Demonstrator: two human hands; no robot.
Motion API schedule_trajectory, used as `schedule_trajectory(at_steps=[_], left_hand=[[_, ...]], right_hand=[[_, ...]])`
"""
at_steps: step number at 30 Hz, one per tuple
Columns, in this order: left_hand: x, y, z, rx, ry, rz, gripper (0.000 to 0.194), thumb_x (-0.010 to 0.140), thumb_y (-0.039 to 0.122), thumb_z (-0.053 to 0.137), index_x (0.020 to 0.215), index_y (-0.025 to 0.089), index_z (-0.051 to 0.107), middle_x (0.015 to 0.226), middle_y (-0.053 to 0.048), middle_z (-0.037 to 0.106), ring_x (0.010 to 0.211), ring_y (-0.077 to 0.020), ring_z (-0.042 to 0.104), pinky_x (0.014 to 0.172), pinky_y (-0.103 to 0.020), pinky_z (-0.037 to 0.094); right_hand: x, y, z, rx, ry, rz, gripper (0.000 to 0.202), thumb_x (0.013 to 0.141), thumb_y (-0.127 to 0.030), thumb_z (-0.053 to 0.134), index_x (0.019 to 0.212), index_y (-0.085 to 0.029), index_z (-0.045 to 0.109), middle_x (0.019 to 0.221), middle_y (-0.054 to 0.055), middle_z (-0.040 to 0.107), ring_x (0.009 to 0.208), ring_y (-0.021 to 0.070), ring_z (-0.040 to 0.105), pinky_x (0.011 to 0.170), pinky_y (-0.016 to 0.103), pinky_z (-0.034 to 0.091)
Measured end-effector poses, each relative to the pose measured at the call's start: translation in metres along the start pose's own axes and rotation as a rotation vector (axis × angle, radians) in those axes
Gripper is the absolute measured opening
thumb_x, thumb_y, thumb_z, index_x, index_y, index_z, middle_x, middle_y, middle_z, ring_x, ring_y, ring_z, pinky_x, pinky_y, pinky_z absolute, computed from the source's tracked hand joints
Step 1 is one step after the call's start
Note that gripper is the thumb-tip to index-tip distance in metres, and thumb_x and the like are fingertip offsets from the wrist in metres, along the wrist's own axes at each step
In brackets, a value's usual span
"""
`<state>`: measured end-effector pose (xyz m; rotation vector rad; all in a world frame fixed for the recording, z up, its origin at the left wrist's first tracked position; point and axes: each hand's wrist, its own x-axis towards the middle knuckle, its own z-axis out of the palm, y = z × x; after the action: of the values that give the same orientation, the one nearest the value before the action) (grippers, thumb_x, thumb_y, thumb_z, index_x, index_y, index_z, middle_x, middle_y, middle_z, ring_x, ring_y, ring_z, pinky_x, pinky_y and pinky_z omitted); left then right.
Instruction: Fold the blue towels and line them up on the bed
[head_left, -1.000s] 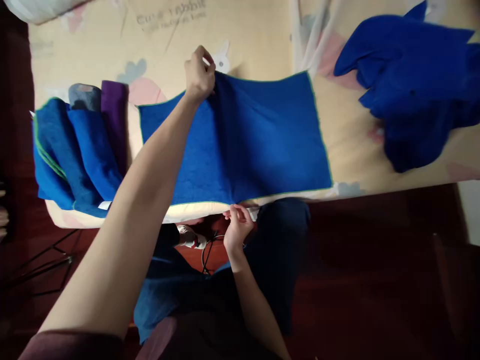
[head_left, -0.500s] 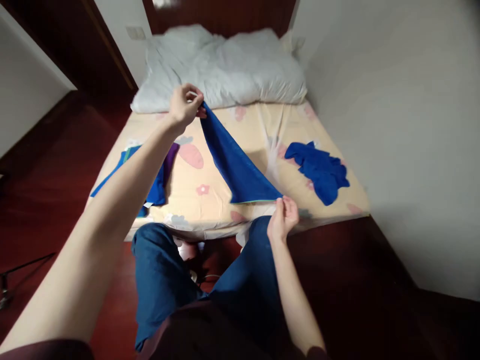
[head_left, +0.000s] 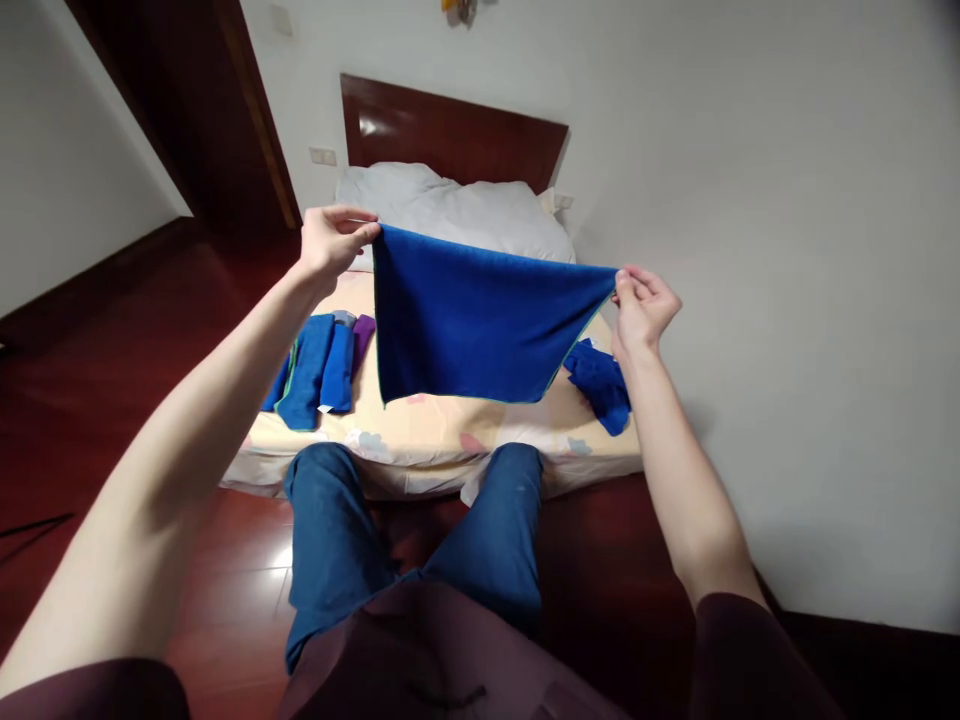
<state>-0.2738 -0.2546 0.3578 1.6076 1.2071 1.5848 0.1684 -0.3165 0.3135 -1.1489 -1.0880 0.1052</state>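
Note:
A blue cloth (head_left: 480, 320) with thin green edging hangs spread in the air above the bed. My left hand (head_left: 337, 243) pinches its upper left corner, and my right hand (head_left: 643, 305) pinches the upper right one. Folded blue cloths (head_left: 309, 375) and a purple cloth (head_left: 363, 340) lie side by side on the bed at the left. Partly behind the held cloth and my right hand, a crumpled blue cloth (head_left: 602, 388) rests at the bed's right side.
The bed (head_left: 435, 440) has a patterned sheet, with grey-white bedding (head_left: 450, 210) piled at its far end against a dark wooden headboard (head_left: 450, 125). A wall (head_left: 810, 300) stands close on the right. My knees touch or nearly touch the bed's near edge.
The held cloth has gone from a slanting, narrow shape to spread wide. My right hand has moved up and right, my left hand slightly left. The view has tilted up.

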Motion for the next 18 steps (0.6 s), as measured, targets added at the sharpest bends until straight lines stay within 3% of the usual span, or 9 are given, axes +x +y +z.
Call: schedule_trajectory(at_steps=[4, 9, 14, 18], left_hand=[[-0.008, 0.001, -0.016, -0.006, -0.002, 0.005, 0.031, 0.074, 0.026, 0.085, 0.1, 0.012, 0.077, 0.091, -0.007, 0.078, 0.086, -0.0193, 0.068, 0.086, -0.04, 0.056], [-0.014, -0.002, -0.027, -0.061, 0.015, -0.001, 0.037, 0.068, 0.02, 0.089, 0.101, 0.011, 0.079, 0.09, -0.007, 0.079, 0.086, -0.0201, 0.068, 0.092, -0.044, 0.056], [-0.02, -0.006, -0.031, -0.11, 0.058, -0.005, 0.043, 0.063, 0.017, 0.091, 0.103, 0.01, 0.08, 0.093, -0.007, 0.079, 0.091, -0.021, 0.069, 0.098, -0.045, 0.057], [-0.02, -0.016, -0.039, -0.088, 0.053, 0.021, 0.044, 0.064, 0.026, 0.094, 0.104, 0.011, 0.08, 0.093, -0.005, 0.079, 0.094, -0.0225, 0.071, 0.1, -0.046, 0.059]], right_hand=[[0.008, -0.016, 0.0, -0.013, -0.085, 0.018, 0.05, 0.087, -0.063, 0.074, 0.107, -0.017, 0.072, 0.097, 0.012, 0.074, 0.088, 0.0218, 0.073, 0.069, 0.035, 0.062], [0.007, -0.02, 0.0, 0.036, -0.143, 0.14, 0.042, 0.082, -0.053, 0.083, 0.103, -0.018, 0.072, 0.095, 0.009, 0.075, 0.086, 0.0205, 0.073, 0.069, 0.034, 0.062], [-0.004, -0.019, 0.005, 0.073, -0.194, 0.161, 0.041, 0.07, -0.036, 0.093, 0.101, -0.016, 0.073, 0.093, 0.006, 0.074, 0.089, 0.0186, 0.073, 0.077, 0.034, 0.063], [-0.012, -0.023, 0.007, 0.063, -0.186, 0.108, 0.038, 0.065, -0.028, 0.094, 0.095, -0.016, 0.075, 0.09, 0.005, 0.075, 0.09, 0.0188, 0.073, 0.084, 0.037, 0.063]])
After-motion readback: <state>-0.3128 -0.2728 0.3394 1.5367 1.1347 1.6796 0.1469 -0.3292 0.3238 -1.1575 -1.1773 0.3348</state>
